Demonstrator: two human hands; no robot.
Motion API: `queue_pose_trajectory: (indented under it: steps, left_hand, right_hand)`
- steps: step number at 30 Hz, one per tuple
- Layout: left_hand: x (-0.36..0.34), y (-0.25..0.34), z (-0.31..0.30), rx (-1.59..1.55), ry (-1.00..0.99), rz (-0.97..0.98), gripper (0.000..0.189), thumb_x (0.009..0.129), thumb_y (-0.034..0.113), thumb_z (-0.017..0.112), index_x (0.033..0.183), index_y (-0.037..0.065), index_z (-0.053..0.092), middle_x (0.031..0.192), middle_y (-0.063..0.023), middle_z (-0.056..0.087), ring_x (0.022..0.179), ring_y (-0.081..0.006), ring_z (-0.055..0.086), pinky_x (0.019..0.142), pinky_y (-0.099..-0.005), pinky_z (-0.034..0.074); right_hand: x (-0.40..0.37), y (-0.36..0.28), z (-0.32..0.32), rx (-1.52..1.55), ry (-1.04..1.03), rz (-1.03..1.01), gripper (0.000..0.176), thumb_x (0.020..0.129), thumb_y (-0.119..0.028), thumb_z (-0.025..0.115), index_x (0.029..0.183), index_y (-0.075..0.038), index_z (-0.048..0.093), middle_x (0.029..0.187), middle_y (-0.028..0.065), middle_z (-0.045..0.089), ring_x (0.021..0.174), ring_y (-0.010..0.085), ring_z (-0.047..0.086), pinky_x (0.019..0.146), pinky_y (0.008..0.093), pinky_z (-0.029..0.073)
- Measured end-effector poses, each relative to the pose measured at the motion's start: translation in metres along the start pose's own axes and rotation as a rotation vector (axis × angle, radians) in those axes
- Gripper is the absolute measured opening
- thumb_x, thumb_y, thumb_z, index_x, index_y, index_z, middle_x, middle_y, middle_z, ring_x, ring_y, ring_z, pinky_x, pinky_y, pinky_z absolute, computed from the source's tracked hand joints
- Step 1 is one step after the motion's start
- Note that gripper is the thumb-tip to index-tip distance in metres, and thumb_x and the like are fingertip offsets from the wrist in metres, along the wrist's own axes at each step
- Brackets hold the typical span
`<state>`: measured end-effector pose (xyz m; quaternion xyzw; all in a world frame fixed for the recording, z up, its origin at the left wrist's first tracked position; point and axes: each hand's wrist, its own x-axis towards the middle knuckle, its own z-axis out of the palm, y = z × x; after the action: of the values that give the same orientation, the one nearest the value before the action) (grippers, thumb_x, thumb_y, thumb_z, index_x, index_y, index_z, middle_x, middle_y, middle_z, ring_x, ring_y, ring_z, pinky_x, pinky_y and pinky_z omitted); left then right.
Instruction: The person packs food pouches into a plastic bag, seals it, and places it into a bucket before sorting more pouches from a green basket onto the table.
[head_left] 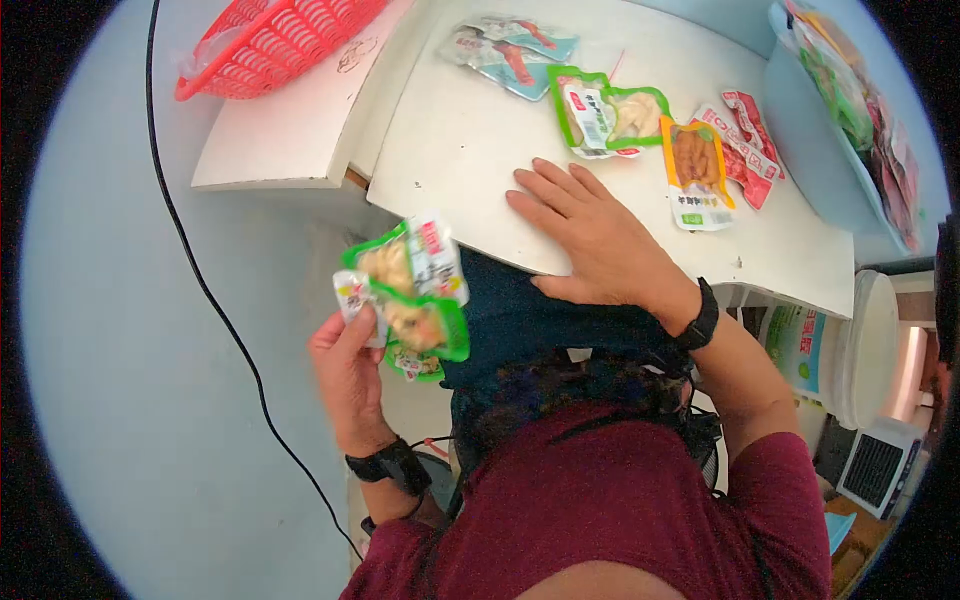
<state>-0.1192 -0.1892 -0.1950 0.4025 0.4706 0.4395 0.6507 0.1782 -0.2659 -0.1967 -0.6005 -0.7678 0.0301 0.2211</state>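
My left hand (348,375) pinches several green-edged snack packets (415,325) by their corners, off the table's near left edge. Pale food pieces show through their clear windows. Flat on the white table (470,180) lies my right hand (590,235), fingers spread and holding nothing. Just beyond its fingertips is another green-edged packet (632,115). To the right of that sit an orange-edged packet (698,165) with brown food inside and red-and-white packets (748,145), partly overlapping. Farther back are clear and pale-blue packets (510,55) with red pictures.
A red plastic basket (280,50) stands on a white surface at upper left. At the right, a light-blue bin (815,150) holds many colourful packets. A black cable (215,300) runs down the left wall. Below the table's right side is a white bucket (865,350).
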Motion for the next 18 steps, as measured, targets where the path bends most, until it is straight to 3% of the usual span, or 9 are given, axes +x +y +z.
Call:
queue_pose_trajectory:
  steps: [11, 15, 18]
  left_hand:
    - [0.077, -0.005, 0.139, -0.082, -0.18, 0.1, 0.026, 0.084, 0.015, 0.071, 0.101, -0.003, 0.065, 0.083, -0.0035, 0.067, 0.064, -0.007, 0.057, 0.051, -0.0203, 0.038]
    - [0.103, -0.018, 0.161, -0.104, -0.226, 0.106, 0.03, 0.086, 0.016, 0.069, 0.104, -0.008, 0.063, 0.088, -0.0069, 0.067, 0.069, -0.0086, 0.059, 0.054, -0.0212, 0.044]
    - [0.094, -0.018, 0.166, -0.049, -0.099, 0.208, 0.03, 0.089, 0.013, 0.065, 0.11, -0.008, 0.061, 0.094, -0.0088, 0.067, 0.073, -0.0096, 0.061, 0.055, -0.0222, 0.049]
  right_hand:
    - [-0.003, 0.003, 0.001, 0.048, 0.043, -0.016, 0.073, 0.066, -0.033, 0.073, 0.128, -0.002, 0.05, 0.132, 0.0195, 0.048, 0.132, 0.0333, 0.038, 0.111, 0.0484, 0.029]
    - [-0.001, 0.002, -0.002, 0.049, -0.029, 0.014, 0.076, 0.066, -0.032, 0.073, 0.131, -0.002, 0.048, 0.139, 0.0194, 0.043, 0.131, 0.0331, 0.039, 0.111, 0.0478, 0.029]
    - [-0.001, 0.003, 0.002, 0.013, 0.035, -0.014, 0.076, 0.066, -0.033, 0.074, 0.131, -0.003, 0.048, 0.138, 0.0184, 0.044, 0.13, 0.0325, 0.041, 0.111, 0.049, 0.028]
